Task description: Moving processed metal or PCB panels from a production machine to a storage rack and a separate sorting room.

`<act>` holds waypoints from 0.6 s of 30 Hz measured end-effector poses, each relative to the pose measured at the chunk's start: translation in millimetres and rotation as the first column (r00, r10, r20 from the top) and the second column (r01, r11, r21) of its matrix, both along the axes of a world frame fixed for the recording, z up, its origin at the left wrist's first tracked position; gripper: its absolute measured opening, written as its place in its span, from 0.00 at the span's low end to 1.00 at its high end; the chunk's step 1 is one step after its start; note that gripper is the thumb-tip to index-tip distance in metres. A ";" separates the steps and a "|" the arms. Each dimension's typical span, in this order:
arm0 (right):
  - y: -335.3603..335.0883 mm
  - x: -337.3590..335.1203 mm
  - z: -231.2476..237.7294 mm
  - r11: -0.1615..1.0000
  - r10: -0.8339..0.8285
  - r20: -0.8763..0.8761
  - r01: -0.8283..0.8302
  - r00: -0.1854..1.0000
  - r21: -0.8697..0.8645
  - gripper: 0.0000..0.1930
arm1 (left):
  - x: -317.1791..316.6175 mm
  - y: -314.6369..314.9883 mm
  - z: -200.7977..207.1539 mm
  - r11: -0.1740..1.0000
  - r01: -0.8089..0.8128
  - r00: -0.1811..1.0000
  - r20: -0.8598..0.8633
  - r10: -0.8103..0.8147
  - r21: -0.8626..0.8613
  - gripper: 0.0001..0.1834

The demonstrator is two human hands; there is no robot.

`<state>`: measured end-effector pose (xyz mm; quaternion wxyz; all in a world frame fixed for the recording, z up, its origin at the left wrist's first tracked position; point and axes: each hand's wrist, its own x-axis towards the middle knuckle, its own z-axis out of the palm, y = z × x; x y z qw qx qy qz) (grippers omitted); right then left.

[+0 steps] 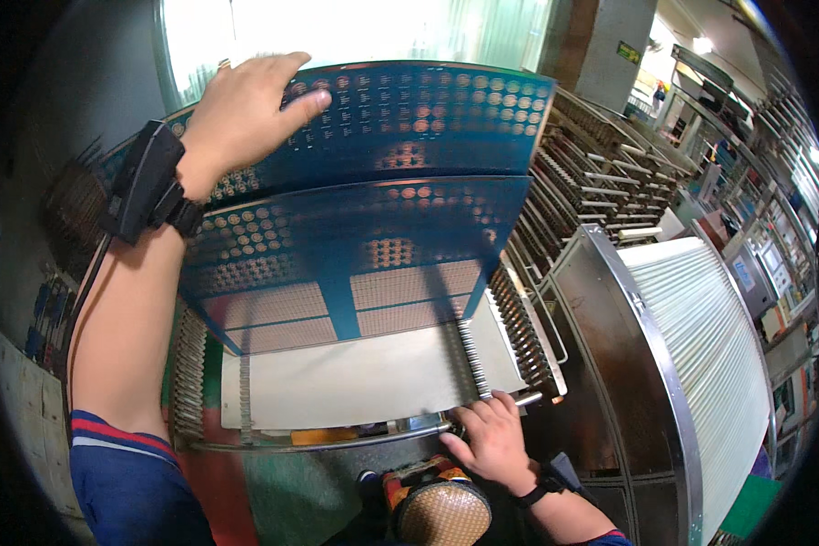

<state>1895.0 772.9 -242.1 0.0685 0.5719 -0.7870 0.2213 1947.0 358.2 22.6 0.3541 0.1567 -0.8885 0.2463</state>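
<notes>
Two large blue circuit board panels with copper-coloured dot patterns stand upright in a rack, one behind the other. My left hand is at the top edge of the rear circuit board panel, thumb on its near face and fingers over the edge. The front circuit board panel rises from the rack's pale base board. Low on the right, my right hand is closed round the metal rail along the rack's near side. A coiled spring rod runs from that hand toward the front panel.
Toothed side strips flank the rack. On the right stands a metal-framed unit with a ribbed white top. Behind it are stacked slotted racks. A round woven-topped stool is close below me. Translucent strip curtains hang beyond the panels.
</notes>
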 end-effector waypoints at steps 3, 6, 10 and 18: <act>-0.9 5.5 -2.5 0.997 -0.078 -0.012 0.078 0.997 0.006 0.19 | -7.7 11.1 9.4 0.983 0.016 0.998 0.057 -0.027 0.185 0.38; -0.6 5.0 -3.1 0.997 -0.071 0.007 0.071 0.997 0.014 0.16 | 4.5 24.0 11.3 0.968 0.019 0.993 0.105 -0.046 0.248 0.38; 1.7 2.2 9.5 0.991 0.006 0.060 -0.014 0.998 0.130 0.13 | 4.7 25.8 17.4 0.953 -0.031 0.989 0.149 -0.015 0.301 0.38; 6.6 -8.3 4.4 0.976 0.133 0.109 -0.149 0.985 0.161 0.14 | -19.2 21.7 43.0 0.976 0.099 0.995 0.004 -0.102 0.192 0.37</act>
